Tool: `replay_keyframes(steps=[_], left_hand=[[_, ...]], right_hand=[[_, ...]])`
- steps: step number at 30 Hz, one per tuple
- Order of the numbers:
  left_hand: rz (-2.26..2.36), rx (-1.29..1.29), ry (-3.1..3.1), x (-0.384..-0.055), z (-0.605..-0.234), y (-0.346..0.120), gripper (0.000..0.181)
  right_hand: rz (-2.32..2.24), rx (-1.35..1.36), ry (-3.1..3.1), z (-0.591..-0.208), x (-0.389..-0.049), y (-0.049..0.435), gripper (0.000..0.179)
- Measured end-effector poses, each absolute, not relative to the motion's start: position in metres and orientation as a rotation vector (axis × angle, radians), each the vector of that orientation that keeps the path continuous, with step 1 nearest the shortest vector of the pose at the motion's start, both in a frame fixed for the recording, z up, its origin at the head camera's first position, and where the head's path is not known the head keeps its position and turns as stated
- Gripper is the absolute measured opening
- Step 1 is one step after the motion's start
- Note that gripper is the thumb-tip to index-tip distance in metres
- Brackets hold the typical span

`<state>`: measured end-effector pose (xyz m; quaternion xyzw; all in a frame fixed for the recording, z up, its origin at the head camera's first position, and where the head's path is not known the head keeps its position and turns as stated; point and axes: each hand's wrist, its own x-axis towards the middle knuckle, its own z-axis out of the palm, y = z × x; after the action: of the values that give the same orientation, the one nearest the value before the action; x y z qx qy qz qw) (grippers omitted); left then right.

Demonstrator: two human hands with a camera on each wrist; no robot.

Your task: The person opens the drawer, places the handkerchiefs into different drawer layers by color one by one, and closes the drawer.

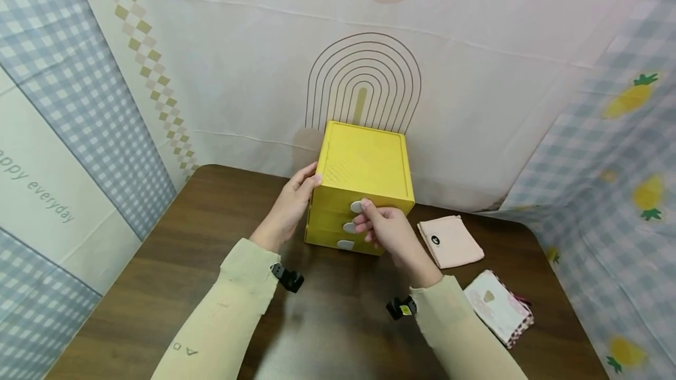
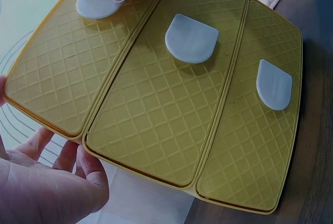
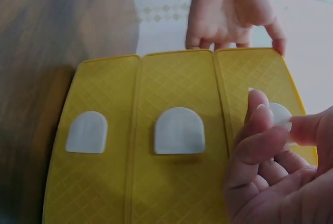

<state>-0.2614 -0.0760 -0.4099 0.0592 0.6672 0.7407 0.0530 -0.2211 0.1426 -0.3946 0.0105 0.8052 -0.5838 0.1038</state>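
On the left, the wall cloth point(image 1: 31, 204) is showing "everyday", with a word ending in "py" being cut off before it. The left sleeve point(image 1: 211, 333) is carrying letters resembling "O" and "A". On the right, a folded pink cloth point(image 1: 459, 246) is bearing a round black label point(image 1: 435, 240), its mark too small to read.

My free lane: worktop point(image 1: 338, 304) before the yellow drawer unit point(image 1: 359, 169); obstacles at right: pink cloth point(image 1: 454, 242), white cloth point(image 1: 493, 304).
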Motion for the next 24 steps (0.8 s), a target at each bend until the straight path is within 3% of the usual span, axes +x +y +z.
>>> replay_keyframes(steps=[8, 17, 24], left_hand=[[2.239, 0.160, 2.010, -0.263, -0.411, -0.077, 0.050], [2.220, 0.163, 2.018, -0.244, -0.385, -0.078, 0.052], [2.237, 0.172, 2.004, -0.264, -0.409, -0.077, 0.050]], right_hand=[[-1.701, 0.028, 2.384, -0.418, -0.215, 0.145, 0.065], [-1.609, 0.014, 2.372, -0.448, -0.217, 0.151, 0.065], [-1.650, 0.053, 2.283, -0.459, -0.221, 0.150, 0.070]])
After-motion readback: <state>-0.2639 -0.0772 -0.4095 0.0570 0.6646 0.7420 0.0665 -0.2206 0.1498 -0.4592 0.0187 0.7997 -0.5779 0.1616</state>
